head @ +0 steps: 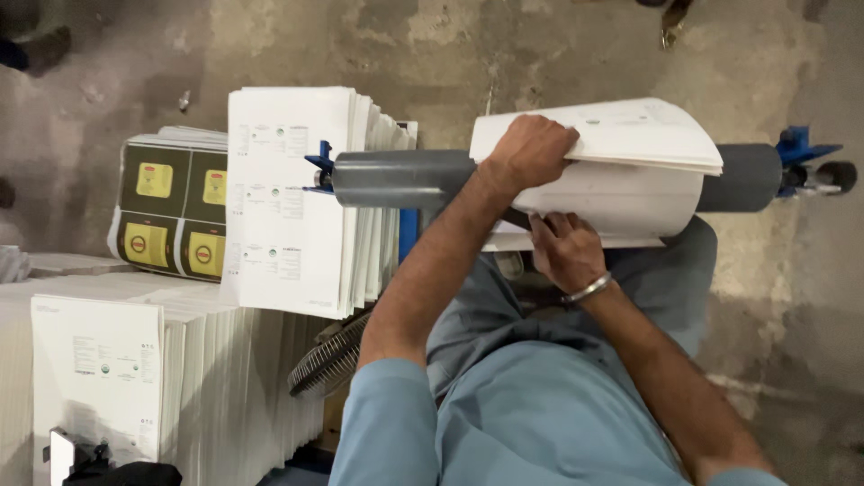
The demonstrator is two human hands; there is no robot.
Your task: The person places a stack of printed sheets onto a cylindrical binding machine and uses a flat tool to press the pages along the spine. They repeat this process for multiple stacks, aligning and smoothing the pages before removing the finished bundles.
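A bundle of white printed sheets is bent over a grey horizontal pipe. My left hand presses down on the bundle's upper left edge, fingers curled over it. My right hand, with a metal bracelet on the wrist, grips the lower edge of the same bundle beneath the pipe. The pipe runs between blue end brackets.
A thick stack of white printed sheets stands left of the pipe, and beyond it lie green and yellow printed sheets. More white stacks fill the lower left. A fan grille sits by my leg on the concrete floor.
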